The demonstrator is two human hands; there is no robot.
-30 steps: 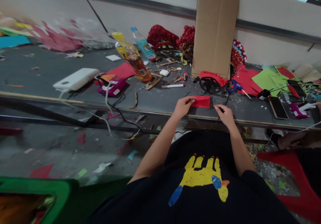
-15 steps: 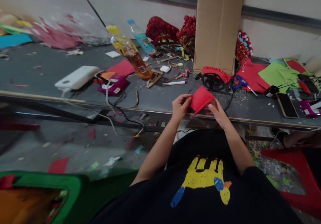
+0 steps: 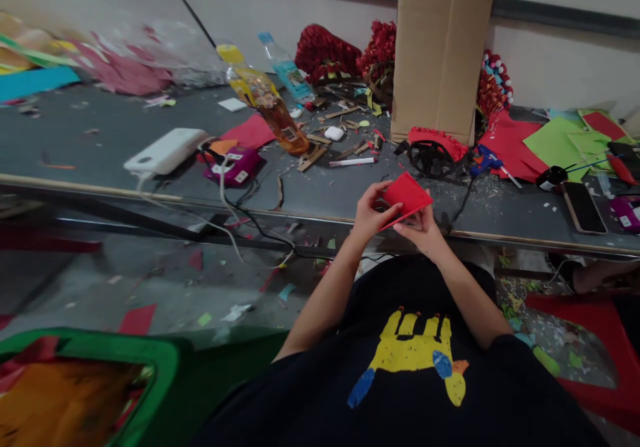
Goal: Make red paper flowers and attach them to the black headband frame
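Note:
A folded sheet of red paper (image 3: 409, 193) is held between my two hands, just above the front edge of the grey table (image 3: 320, 197). My left hand (image 3: 371, 215) grips its left side, with the thumb lying over the front face. From below and the right, my right hand (image 3: 419, 229) pinches the lower edge; some of its fingers are hidden behind the paper. Beyond the paper lie a black round frame with red trim (image 3: 434, 153), a white marker-like stick (image 3: 353, 162) and a blue glue gun (image 3: 486, 160).
A tall cardboard piece (image 3: 443, 53) stands behind. Leftward are a tilted drink bottle (image 3: 280, 123), a blue-labelled bottle (image 3: 290, 73), a white power bank (image 3: 165, 151) and a purple power strip (image 3: 239, 167). A phone (image 3: 584, 208) and green paper (image 3: 555, 143) lie right. A green bin (image 3: 165, 360) stands lower left.
The red paper has been folded flatter. My left thumb has come onto its front, and my right hand has moved from the right side to beneath its lower edge. The view has shifted slightly.

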